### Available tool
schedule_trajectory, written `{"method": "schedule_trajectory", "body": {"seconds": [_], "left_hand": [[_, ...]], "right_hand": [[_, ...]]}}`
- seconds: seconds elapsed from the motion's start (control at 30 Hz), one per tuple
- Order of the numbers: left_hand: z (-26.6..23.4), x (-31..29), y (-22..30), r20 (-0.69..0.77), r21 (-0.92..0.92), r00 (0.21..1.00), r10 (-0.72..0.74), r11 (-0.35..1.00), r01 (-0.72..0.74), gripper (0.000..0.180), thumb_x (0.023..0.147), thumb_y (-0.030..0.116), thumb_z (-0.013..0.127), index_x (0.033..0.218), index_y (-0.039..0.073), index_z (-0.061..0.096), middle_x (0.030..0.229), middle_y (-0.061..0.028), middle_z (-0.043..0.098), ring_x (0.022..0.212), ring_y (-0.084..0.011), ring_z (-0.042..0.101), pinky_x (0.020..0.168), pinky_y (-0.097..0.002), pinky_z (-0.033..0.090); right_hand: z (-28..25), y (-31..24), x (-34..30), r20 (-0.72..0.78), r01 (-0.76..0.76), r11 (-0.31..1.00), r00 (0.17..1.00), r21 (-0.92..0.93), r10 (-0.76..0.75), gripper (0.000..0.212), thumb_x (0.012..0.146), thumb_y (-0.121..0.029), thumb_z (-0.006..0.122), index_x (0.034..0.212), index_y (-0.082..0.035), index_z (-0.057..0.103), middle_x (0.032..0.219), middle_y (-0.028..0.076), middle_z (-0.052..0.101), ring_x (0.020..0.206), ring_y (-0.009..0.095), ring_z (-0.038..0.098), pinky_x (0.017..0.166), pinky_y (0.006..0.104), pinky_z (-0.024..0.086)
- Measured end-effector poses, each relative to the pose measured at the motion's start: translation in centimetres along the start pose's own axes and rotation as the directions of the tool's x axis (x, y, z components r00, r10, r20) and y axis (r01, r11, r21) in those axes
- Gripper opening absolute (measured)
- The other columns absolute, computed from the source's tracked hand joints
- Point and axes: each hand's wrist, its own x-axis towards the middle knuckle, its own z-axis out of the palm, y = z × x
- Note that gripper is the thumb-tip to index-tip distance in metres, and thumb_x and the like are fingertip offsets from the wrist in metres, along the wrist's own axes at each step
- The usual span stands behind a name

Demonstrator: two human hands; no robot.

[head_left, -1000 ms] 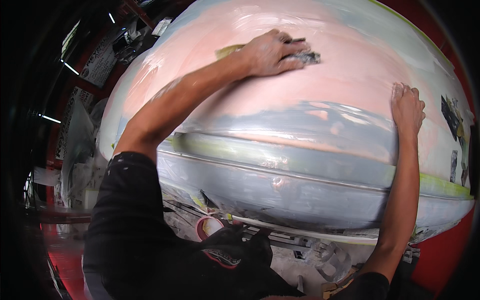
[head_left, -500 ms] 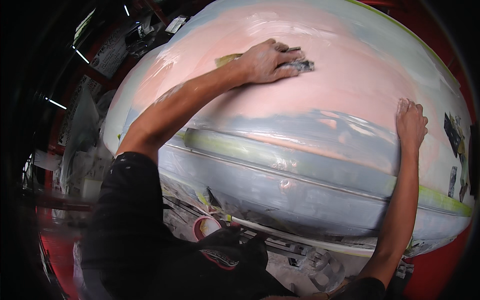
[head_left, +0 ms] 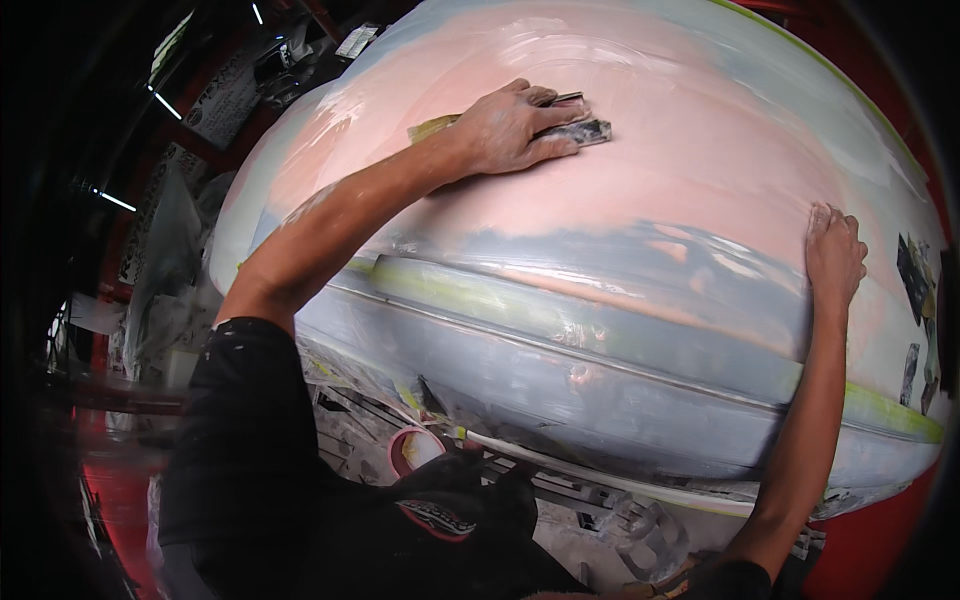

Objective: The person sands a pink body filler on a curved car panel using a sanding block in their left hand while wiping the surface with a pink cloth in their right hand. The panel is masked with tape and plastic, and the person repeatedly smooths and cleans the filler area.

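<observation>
My left hand (head_left: 508, 128) is closed on a dusty sanding block (head_left: 594, 131) with dark and grey edges, pressed to a large rounded body panel (head_left: 690, 130). Olive-yellow sheet material, probably sandpaper, (head_left: 432, 128) sticks out behind the wrist. Pink filler covers the panel's upper middle, with grey and whitish patches around it. On the panel's right side rests my right hand (head_left: 836, 250), its fingers curled and dusty; anything under them is hidden.
A raised moulding with yellow-green streaks (head_left: 480, 300) crosses the panel. Dark torn strips (head_left: 914, 275) hang on its right end. Below it stands a pink-rimmed tub (head_left: 405, 452) with pale contents. Cluttered shop gear and plastic sheeting (head_left: 160, 240) are at the left.
My left hand has slid a little to the left with the sanding block. My right hand appears slightly farther right and lower. The view has shifted slightly.
</observation>
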Motion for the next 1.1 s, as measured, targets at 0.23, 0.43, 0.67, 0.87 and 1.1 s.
{"method": "schedule_trajectory", "body": {"seconds": [0.23, 0.43, 0.67, 0.87, 1.1], "left_hand": [[2.6, 7.5, -8.3, 0.083, 0.031, 0.957, -0.277, 0.961, 0.275, 0.066, 0.098, 0.066, 0.051, 0.143, 0.019, 0.061, 0.114, -0.0175, 0.074, 0.107, -0.0381, 0.069, 0.098, -0.0466, 0.054], [2.4, 4.4, -4.8, 0.01, 0.0, 0.983, -0.181, 0.984, 0.181, 0.062, 0.097, 0.061, 0.056, 0.142, 0.02, 0.062, 0.116, -0.0285, 0.068, 0.106, -0.0446, 0.066, 0.099, -0.0472, 0.053], [4.0, 7.2, -9.1, 0.0, -0.031, 0.961, -0.276, 0.961, 0.276, 0.059, 0.098, 0.06, 0.055, 0.139, 0.019, 0.065, 0.11, -0.0262, 0.07, 0.106, -0.0435, 0.067, 0.096, -0.0493, 0.053], [2.5, 8.7, -10.3, 0.022, 0.015, 0.907, -0.421, 0.907, 0.421, 0.055, 0.097, 0.055, 0.055, 0.124, 0.01, 0.071, 0.109, -0.0254, 0.072, 0.104, -0.0436, 0.068, 0.097, -0.0493, 0.053], [3.1, 4.8, -7.0, -0.031, 0.089, 0.988, -0.152, 0.984, 0.154, 0.06, 0.098, 0.06, 0.056, 0.139, 0.017, 0.065, 0.112, -0.025, 0.07, 0.106, -0.0405, 0.066, 0.098, -0.0451, 0.053]], "right_hand": [[0.9, -0.8, 0.6, -0.005, 0.038, 0.999, 0.999, 0.011, -0.038, 0.05, 0.107, -0.052, 0.039, 0.136, -0.019, 0.064, 0.138, 0.013, 0.058, 0.118, 0.05, 0.059, 0.1, 0.0638, 0.048], [0.7, 0.5, 0.7, 0.017, 0.002, 1.0, 1.0, -0.02, -0.001, 0.052, 0.108, -0.052, 0.039, 0.136, -0.017, 0.064, 0.139, 0.013, 0.058, 0.12, 0.05, 0.058, 0.101, 0.0635, 0.047], [0.2, -1.0, 0.2, 0.014, 0.011, 0.999, 1.0, 0.044, -0.011, 0.05, 0.108, -0.048, 0.039, 0.135, -0.015, 0.064, 0.138, 0.013, 0.058, 0.121, 0.048, 0.057, 0.102, 0.0619, 0.046], [-0.1, -2.0, 0.0, 0.026, 0.048, 0.998, 0.998, 0.045, -0.049, 0.051, 0.108, -0.05, 0.039, 0.135, -0.015, 0.064, 0.138, 0.013, 0.058, 0.12, 0.048, 0.058, 0.101, 0.061, 0.047], [-0.3, -0.6, 0.1, 0.032, -0.037, 0.999, 0.999, -0.005, 0.037, 0.051, 0.108, -0.049, 0.039, 0.135, -0.014, 0.064, 0.137, 0.013, 0.058, 0.121, 0.047, 0.057, 0.102, 0.0604, 0.047]]}}
